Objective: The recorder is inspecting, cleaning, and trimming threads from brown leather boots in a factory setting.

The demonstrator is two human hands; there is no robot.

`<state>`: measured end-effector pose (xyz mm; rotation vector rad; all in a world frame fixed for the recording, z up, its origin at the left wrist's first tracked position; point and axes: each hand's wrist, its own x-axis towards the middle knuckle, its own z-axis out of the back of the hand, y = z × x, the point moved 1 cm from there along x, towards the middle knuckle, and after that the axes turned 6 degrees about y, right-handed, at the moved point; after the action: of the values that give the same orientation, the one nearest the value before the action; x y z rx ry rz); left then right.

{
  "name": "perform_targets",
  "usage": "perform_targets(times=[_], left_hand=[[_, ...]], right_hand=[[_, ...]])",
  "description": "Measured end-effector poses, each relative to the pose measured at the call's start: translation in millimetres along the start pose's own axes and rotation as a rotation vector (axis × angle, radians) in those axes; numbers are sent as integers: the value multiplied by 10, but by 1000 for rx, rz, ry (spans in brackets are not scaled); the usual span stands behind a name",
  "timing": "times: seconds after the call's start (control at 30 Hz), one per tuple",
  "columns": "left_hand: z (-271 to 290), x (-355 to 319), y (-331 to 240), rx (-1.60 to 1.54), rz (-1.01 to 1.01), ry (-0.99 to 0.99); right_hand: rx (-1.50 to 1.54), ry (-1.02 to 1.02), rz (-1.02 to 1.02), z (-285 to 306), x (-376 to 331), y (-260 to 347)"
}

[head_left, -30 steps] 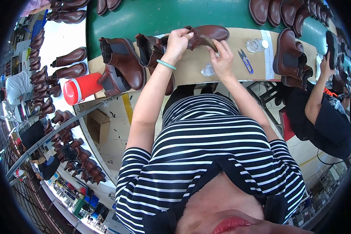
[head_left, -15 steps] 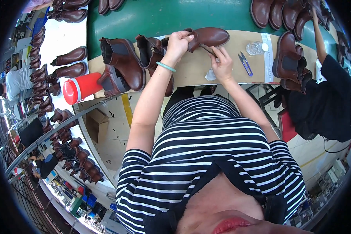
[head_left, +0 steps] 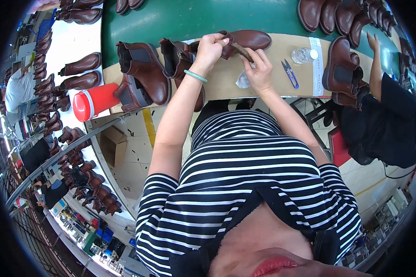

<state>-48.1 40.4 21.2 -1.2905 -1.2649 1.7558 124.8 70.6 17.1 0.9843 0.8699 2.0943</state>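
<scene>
A brown leather boot lies on its side on the cardboard, toe to the right. My left hand is closed at its shaft, fingers pinching the upper edge. My right hand is closed around a slim brown stick-like tool, which slants up-left toward my left fingertips and the boot's opening. Its exact kind does not show. A crumpled white wad rests just below my right hand. Blue-handled thread snips lie open to the right, near a clear bottle with a white cap.
Brown ankle boots crowd the left of the cardboard, beside a red jug. More boots stand at the right. Another person's arm reaches in there. Beyond lies a green surface.
My right hand has moved slightly left and up, and more of the brown tool now shows, reaching nearer my left fingers. The other person's arm at the right has drawn back.
</scene>
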Motion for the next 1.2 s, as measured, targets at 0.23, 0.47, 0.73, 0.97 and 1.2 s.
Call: perform_targets(times=[0.23, 0.47, 0.73, 0.97, 1.2], left_hand=[[2, 4, 76, -83, 4, 6], [-3, 44, 78, -71, 23, 23], [0, 45, 73, -33, 15, 13], [26, 57, 63, -30, 20, 23], [-2, 15, 8, -45, 12, 19]], right_hand=[[-60, 27, -62, 56, -202, -165], [-92, 24, 2, 44, -162, -104], [-90, -6, 24, -19, -143, -119], [-76, -9, 36, -35, -73, -31], [-146, -2, -46, 43, -179, -168]])
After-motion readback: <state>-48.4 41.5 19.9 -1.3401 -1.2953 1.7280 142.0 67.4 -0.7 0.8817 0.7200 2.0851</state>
